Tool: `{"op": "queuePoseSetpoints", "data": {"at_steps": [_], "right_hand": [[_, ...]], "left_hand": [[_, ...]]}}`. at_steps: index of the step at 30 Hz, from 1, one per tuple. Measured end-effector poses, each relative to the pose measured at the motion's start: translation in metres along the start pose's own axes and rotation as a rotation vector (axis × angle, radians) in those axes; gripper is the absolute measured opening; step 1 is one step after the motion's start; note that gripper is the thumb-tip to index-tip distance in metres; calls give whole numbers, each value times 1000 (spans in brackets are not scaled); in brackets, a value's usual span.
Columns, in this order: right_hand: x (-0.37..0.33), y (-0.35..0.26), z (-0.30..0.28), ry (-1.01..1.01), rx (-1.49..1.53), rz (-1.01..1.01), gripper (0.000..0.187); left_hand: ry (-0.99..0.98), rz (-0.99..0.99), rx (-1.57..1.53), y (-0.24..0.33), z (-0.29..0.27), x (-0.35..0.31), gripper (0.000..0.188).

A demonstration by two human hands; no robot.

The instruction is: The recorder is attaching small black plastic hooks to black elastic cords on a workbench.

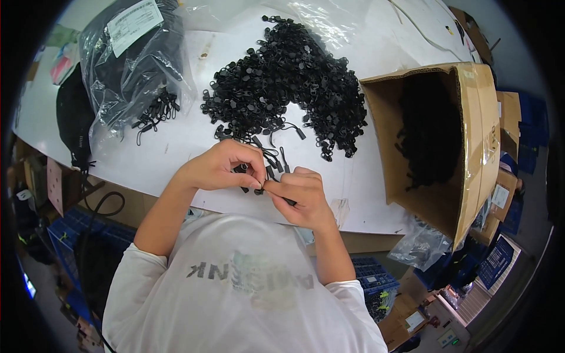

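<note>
Close to the table's front edge, my left hand (226, 167) and my right hand (303, 197) meet at their fingertips. The right fingers are closed on a black cord zipper pull (289, 201), whose end sticks out below them. My left thumb and forefinger pinch together; what lies between them is too small and hidden to tell. Several loose cord zipper pulls (284, 159) lie just beyond and under the hands. Past them spreads a large heap of small black zipper sliders (288, 73) on the white table (182, 170).
An open cardboard box (479, 141) lies on its side at the right, with dark contents inside. At the far left stands a clear plastic bag (132, 65) full of black things, beside a small bunch of cord pulls (158, 112). Clear plastic film (332, 20) lies at the back.
</note>
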State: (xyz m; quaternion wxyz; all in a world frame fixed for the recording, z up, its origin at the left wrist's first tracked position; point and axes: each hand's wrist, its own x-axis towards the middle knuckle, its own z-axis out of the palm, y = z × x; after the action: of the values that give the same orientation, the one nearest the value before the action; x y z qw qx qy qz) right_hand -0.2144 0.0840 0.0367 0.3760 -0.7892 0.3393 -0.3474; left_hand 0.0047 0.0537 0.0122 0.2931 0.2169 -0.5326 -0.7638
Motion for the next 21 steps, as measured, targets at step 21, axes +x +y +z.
{"op": "queuePoseSetpoints", "data": {"at_steps": [21], "right_hand": [[-11,-29,-3,30,-349,-170,27]], "left_hand": [[-5,-3,77,11,19,-13,8]]}}
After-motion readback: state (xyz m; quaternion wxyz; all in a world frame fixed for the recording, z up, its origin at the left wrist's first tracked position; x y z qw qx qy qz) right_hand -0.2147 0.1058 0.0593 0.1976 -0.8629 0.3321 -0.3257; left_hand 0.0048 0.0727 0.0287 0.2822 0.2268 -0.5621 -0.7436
